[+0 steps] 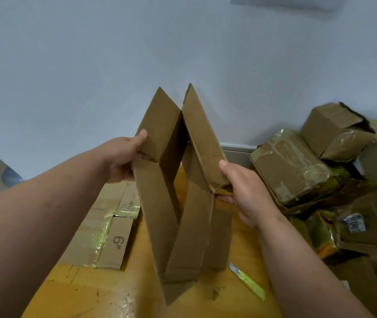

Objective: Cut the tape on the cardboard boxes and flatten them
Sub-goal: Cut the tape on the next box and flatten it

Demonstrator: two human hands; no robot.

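Head view: opened brown cardboard box (pixel 183 191) held upright above yellow-orange wooden table (pixel 132 283), flaps splayed top and bottom. Left hand (pixel 123 159) clamped on left flap, thumb across outer face. Right hand (pixel 247 198) pinching creased right panel, thumb on top. Flattened brown box marked "9#" (pixel 112 235) lying left on table. Yellow-handled utility knife (pixel 248 282) resting near right forearm. Heap of taped brown boxes (pixel 325 171) at right.
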